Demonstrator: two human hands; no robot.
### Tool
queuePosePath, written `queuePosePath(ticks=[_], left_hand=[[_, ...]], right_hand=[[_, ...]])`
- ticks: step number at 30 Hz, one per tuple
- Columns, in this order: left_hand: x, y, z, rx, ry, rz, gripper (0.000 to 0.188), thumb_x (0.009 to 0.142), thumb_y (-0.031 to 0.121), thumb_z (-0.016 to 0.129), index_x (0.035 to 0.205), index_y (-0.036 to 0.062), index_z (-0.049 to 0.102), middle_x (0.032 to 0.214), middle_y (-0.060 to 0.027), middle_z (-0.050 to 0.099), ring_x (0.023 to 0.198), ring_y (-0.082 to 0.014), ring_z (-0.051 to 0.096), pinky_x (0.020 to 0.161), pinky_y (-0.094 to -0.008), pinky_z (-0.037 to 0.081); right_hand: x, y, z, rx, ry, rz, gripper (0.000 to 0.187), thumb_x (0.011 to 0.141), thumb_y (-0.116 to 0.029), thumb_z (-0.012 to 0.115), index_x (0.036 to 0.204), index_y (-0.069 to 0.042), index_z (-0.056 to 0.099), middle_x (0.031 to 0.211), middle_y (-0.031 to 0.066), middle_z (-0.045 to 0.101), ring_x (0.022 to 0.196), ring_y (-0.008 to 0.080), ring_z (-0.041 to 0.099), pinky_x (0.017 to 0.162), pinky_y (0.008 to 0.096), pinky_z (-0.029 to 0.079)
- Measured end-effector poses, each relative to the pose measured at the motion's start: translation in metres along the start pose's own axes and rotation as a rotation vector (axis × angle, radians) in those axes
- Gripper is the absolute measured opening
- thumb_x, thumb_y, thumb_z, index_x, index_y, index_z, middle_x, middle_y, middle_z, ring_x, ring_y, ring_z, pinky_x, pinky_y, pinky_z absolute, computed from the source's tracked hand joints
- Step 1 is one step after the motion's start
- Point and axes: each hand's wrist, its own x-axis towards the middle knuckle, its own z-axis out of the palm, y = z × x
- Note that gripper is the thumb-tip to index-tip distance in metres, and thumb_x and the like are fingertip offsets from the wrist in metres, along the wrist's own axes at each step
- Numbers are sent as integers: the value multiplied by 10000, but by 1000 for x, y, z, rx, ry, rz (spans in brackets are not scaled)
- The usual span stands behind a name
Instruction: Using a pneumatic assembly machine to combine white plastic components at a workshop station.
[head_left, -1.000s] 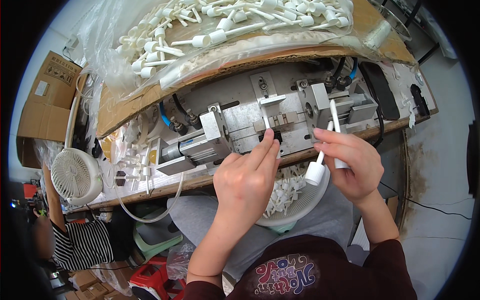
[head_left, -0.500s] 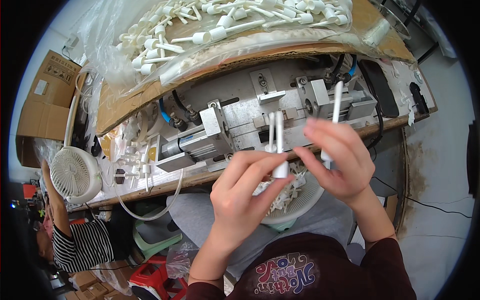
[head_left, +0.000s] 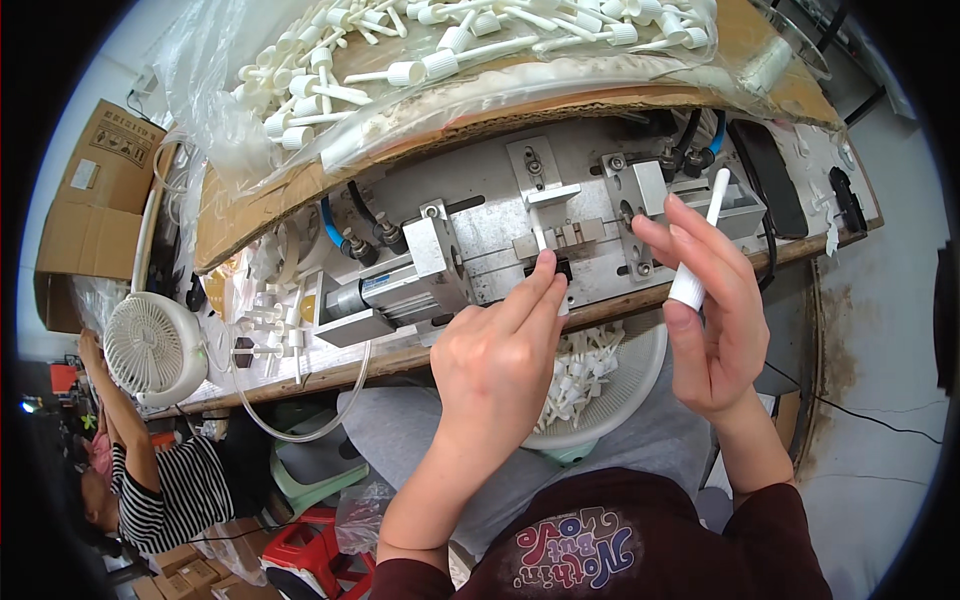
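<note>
My left hand (head_left: 500,360) reaches over the metal fixture (head_left: 580,232) with its first two fingers stretched forward and close together. Their tips touch the end of a white stem (head_left: 539,230) lying in the fixture's small block. A bit of white plastic (head_left: 565,300) shows beside these fingers; my thumb is hidden. To the right, my right hand (head_left: 725,320) holds a white capped stick (head_left: 688,286) between thumb and fingers, its ribbed cap low and its stem pointing up. It is held apart from the fixture.
Many white capped sticks (head_left: 440,66) lie on plastic over cardboard behind the fixture. A white basket (head_left: 655,375) with more sits on my lap. Metal cylinders flank the fixture. A black phone (head_left: 768,180) lies right, a white fan (head_left: 150,350) stands left, near another person (head_left: 180,490).
My left hand has moved forward from above the basket to the fixture, and a white stem now lies there. My right hand has shifted right, still with its capped stick.
</note>
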Motion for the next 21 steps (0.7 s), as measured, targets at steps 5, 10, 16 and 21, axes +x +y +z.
queuePosePath(ticks=[5, 10, 16, 21], left_hand=[[-1, -3, -4, -96, -24, -20, 332, 750, 108, 835, 1074, 83, 766, 1148, -41, 749, 628, -164, 659, 596, -285, 524], [23, -21, -35, -298, 146, -76, 348, 785, 80, 839, 1122, 58, 755, 1113, -80, 754, 696, -100, 664, 630, -255, 530], [92, -67, -60, 119, 400, 4, 272, 823, 201, 805, 1042, 48, 754, 1007, -118, 737, 913, -291, 693, 816, -380, 535], [129, -90, -53, 134, 199, -188, 335, 833, 323, 790, 1008, 38, 766, 1024, -138, 732, 978, -325, 686, 852, -403, 528]], right_hand=[[-1, -7, 5, 155, 21, 113, 361, 866, 70, 645, 1226, 57, 625, 1411, 314, 536, 1243, 359, 616, 949, 368, 548], [-5, -11, 0, -216, -196, -20, 357, 763, 49, 736, 1115, 29, 678, 1379, 206, 589, 1099, 313, 668, 863, 371, 575], [-8, -8, 20, -396, -337, -114, 298, 755, -30, 705, 1049, 15, 685, 1223, 160, 687, 935, 254, 702, 764, 342, 560], [11, -15, 34, -574, -429, -199, 199, 735, -78, 660, 917, 1, 657, 1176, 173, 719, 659, 141, 668, 620, 283, 515]])
